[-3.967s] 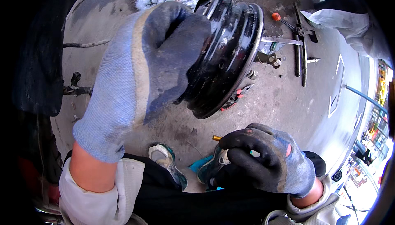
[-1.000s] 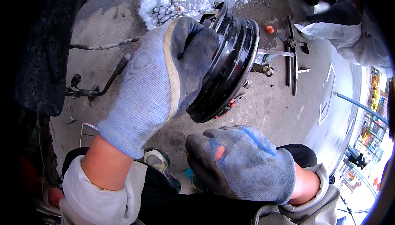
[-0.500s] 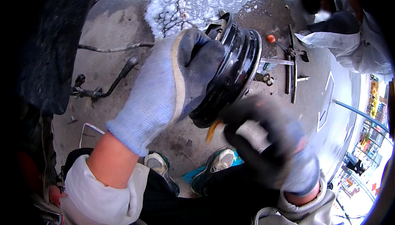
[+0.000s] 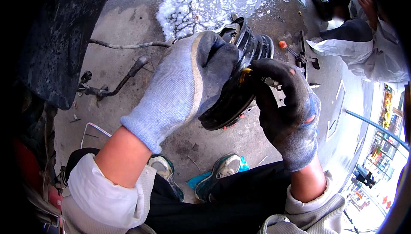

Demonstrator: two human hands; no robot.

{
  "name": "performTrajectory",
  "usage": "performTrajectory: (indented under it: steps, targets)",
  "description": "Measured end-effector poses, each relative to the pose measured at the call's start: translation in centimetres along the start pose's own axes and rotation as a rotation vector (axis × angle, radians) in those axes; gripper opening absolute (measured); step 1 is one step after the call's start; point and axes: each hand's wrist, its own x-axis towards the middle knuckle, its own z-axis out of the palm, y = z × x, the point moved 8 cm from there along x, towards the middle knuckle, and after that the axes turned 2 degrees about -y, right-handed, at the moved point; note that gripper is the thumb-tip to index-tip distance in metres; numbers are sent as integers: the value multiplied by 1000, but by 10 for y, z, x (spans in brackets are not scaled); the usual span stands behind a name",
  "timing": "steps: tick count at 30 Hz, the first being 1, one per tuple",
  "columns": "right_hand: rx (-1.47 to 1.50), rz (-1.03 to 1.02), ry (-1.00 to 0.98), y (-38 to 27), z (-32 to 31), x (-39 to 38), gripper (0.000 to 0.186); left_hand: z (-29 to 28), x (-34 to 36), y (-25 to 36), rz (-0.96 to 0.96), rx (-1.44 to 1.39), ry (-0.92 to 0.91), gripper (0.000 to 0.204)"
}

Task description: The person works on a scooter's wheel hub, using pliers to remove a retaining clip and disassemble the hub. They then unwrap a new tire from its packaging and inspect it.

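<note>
A black wheel rim [image 4: 227,110] is held up in front of me, tilted, with wet, shiny grooves round its edge. My left hand [image 4: 192,75], in a light blue knit glove with a dark coated palm, is closed round its near left side. The glove hides part of the rim. My right hand [image 4: 291,110], in a matching worn glove with small holes, pinches a short yellow-orange strip [image 4: 245,75] between thumb and forefinger. That strip sits against the rim's outer groove; its far end is hidden by the fingers.
White foam [image 4: 188,13] covers wet ground beyond the wheel. A metal tool with an orange ball knob [image 4: 282,44] lies at the right. Another person's leg in pale cloth [image 4: 346,48] is at upper right. A bent pedal lever [image 4: 128,78] and a dark panel [image 4: 60,41] stand left.
My right hand has moved up and inward, bringing the yellow-orange strip from below the rim to its groove. My left hand keeps its hold, and the rim has turned slightly.
</note>
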Motion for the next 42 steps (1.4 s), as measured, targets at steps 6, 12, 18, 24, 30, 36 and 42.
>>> performTrajectory:
  steps: [6,12,18,24,30,36,42]
  targets:
    - [-12,-146,-79,-5,6,2,34,-7,-2,4,30,35,42,20]
    - [-255,-187,-203,-19,18,0,33,-2,-1,5,71,-33,89,29]
    - [-20,-104,-82,-14,9,0,48,-4,0,2,104,-184,79,30]
    - [-23,-45,65,-3,-14,-7,45,-1,-1,-3,69,-180,58,28]
    - [-120,-143,-42,-8,22,-7,39,-3,-4,7,-50,-133,82,29]
    - [106,-85,101,6,-11,-15,51,1,-3,3,-55,-109,74,28]
    - [295,836,293,153,-25,-73,23,9,-46,35,263,345,347,68]
